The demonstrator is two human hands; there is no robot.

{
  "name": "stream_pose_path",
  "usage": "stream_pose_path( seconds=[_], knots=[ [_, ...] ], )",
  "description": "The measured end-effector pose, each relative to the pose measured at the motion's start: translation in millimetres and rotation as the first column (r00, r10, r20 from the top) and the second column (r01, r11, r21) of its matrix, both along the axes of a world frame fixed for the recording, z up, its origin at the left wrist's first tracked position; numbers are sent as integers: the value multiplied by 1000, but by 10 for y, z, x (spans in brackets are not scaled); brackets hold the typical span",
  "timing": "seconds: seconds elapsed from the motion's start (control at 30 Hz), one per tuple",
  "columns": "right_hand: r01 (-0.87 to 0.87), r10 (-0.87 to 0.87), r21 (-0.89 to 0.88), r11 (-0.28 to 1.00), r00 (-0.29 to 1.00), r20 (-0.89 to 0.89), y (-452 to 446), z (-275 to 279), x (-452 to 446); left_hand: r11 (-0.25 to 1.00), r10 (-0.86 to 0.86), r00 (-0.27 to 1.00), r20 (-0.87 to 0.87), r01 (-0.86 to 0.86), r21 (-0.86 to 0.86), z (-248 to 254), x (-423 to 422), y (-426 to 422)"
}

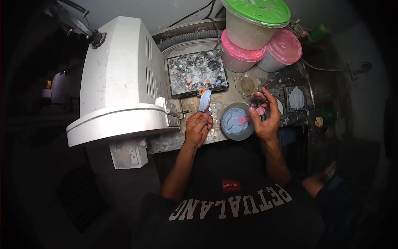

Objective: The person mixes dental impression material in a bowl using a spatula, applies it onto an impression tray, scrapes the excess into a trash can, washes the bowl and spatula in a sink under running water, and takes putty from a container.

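Observation:
Light blue paste (205, 101) sits on a small orange-edged piece (203, 91), which my left hand (198, 128) holds upright by its lower end. To the right, a round bowl (243, 135) contains more of the same blue paste (234, 120). A pink spatula (245, 118) rests with its tip in that paste. My right hand (267, 118) is beside the bowl, its thumb and fingers curved round a clear, dark-looking object (258, 102) that I cannot make out. The spatula's upper end is close to the right fingers.
A white machine (120, 70) stands at the left. Behind my hands lies a speckled black box (197, 72). Stacked tubs with a green lid (259, 10) and pink lids (282, 46) are at the back. A square plate with white plaster (297, 98) is at the right.

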State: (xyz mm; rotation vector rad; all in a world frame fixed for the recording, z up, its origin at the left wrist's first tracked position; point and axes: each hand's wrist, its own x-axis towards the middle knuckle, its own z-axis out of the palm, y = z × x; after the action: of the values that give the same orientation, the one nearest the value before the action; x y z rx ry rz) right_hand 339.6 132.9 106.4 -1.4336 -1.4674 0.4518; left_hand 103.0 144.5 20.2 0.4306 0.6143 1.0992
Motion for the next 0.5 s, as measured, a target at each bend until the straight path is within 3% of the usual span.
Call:
stream_pose_path(
  seconds=[0.1,0.2,0.23,0.43,0.5],
  knots=[
    [-374,299,-51,926,809,-507,136,8,-302,996,-86,994,71,83,44,131,6,-35],
    [-516,386,70,854,538,-750,189,12,-569,992,-118,990,80,114,52,222,46,-59],
    [-531,386,101,841,460,-800,185,-7,-624,992,-117,990,74,113,56,233,48,-58],
    [-533,385,133,835,395,-834,138,22,-710,996,-60,998,13,59,69,269,91,-96],
    [-513,407,131,848,473,-781,149,27,-741,998,-28,999,-26,30,60,278,101,-107]
  ],
)
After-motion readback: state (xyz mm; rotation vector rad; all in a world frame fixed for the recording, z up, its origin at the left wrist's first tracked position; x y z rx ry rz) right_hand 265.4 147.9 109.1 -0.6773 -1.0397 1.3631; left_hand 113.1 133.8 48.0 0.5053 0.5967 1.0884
